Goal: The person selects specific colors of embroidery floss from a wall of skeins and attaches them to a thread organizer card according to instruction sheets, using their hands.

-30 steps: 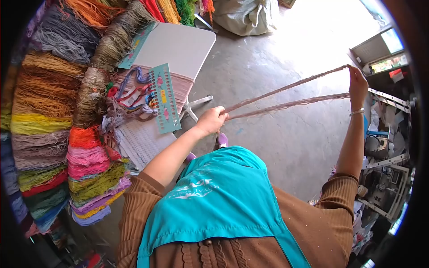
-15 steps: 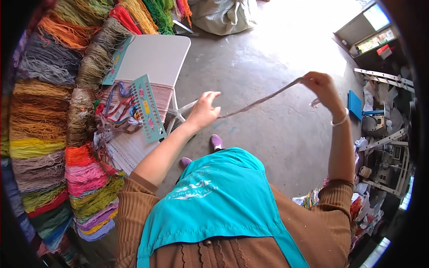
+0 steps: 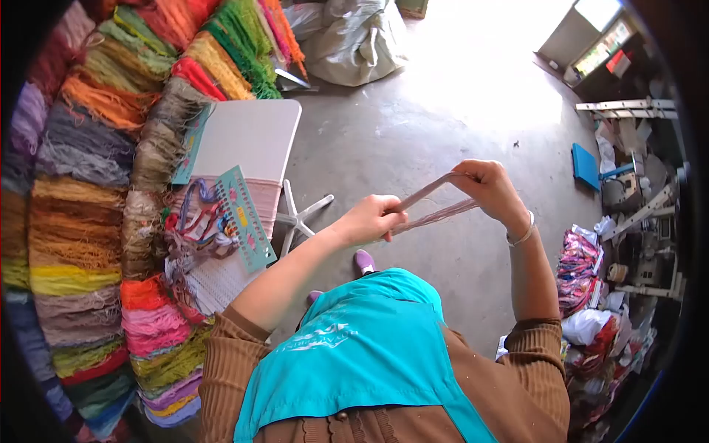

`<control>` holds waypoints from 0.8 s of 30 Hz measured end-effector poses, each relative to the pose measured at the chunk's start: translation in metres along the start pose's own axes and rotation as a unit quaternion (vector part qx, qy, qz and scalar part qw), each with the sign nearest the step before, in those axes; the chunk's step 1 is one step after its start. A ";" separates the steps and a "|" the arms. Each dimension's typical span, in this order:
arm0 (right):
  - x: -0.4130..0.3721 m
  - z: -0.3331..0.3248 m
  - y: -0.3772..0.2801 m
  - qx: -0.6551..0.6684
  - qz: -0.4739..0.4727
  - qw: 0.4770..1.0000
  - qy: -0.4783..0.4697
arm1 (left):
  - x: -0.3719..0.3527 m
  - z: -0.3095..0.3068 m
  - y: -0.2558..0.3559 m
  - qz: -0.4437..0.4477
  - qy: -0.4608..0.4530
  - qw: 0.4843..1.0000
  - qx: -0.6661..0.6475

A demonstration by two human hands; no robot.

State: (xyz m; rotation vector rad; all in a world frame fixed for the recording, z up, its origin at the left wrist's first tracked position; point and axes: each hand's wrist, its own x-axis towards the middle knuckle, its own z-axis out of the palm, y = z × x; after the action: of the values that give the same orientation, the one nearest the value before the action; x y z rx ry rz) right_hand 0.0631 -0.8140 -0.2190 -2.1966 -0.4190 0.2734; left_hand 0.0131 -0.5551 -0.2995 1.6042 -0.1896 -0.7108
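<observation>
Between my two hands stretches a greyish-mauve skein of thread (image 3: 428, 193), doubled into a loop with two strands running side by side. My left hand (image 3: 373, 220) has its fingers closed around one end, in front of my turquoise apron. The other end bends over the fingers of my right hand (image 3: 487, 190), which is closed on it a little higher and to the right. Left of my hands, a white table (image 3: 251, 136) bears a teal punched card (image 3: 244, 218) and a tangle of coloured threads (image 3: 203, 221).
Rows of coloured yarn skeins (image 3: 77, 229) hang along the left side. A white sack (image 3: 354, 44) stands at the back. Machines (image 3: 624, 188), a blue box (image 3: 585, 166) and bundles of bright thread (image 3: 577, 269) line the right. A white chair base (image 3: 299, 218) stands beside the table.
My left hand, spread open before, has closed on the skein. My right hand has come down and left, nearer the left one. The single stretched strand is now a doubled loop.
</observation>
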 end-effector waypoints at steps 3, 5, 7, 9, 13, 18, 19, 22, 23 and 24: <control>-0.018 0.002 0.046 0.073 0.042 0.996 0.019 | -0.002 -0.009 0.012 0.006 0.008 0.998 0.056; -0.031 0.014 0.064 0.172 0.052 0.984 0.004 | -0.005 -0.005 0.039 0.026 0.009 0.999 0.043; -0.045 0.026 0.055 0.241 0.088 0.966 -0.040 | -0.003 -0.002 0.059 0.077 0.004 0.997 0.032; -0.054 0.054 0.054 0.283 0.080 0.955 -0.045 | 0.000 0.008 0.077 0.123 0.005 0.992 0.003; -0.050 0.110 0.031 0.353 0.024 0.932 -0.085 | -0.001 0.026 0.107 0.165 -0.025 0.985 -0.046; -0.041 0.174 0.029 0.371 0.045 0.926 -0.054 | -0.020 0.017 0.132 0.192 -0.002 0.981 -0.020; -0.039 0.194 0.058 0.336 0.044 0.940 -0.030 | -0.027 0.011 0.137 0.191 0.018 0.981 -0.004; -0.058 0.217 0.119 0.238 0.086 0.967 0.002 | -0.037 -0.010 0.139 0.216 0.052 0.967 0.121; -0.069 0.223 0.137 0.207 0.107 0.972 0.002 | -0.042 -0.013 0.139 0.227 0.061 0.960 0.151; -0.082 0.225 0.152 0.157 0.121 0.980 -0.015 | -0.046 -0.017 0.139 0.234 0.073 0.958 0.151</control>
State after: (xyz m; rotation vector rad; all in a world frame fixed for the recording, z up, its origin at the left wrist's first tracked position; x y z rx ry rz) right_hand -0.0578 -0.7718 -0.4721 -1.9309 -0.1129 0.4726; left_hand 0.0246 -0.5419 -0.1529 1.8013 -0.5710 -0.2002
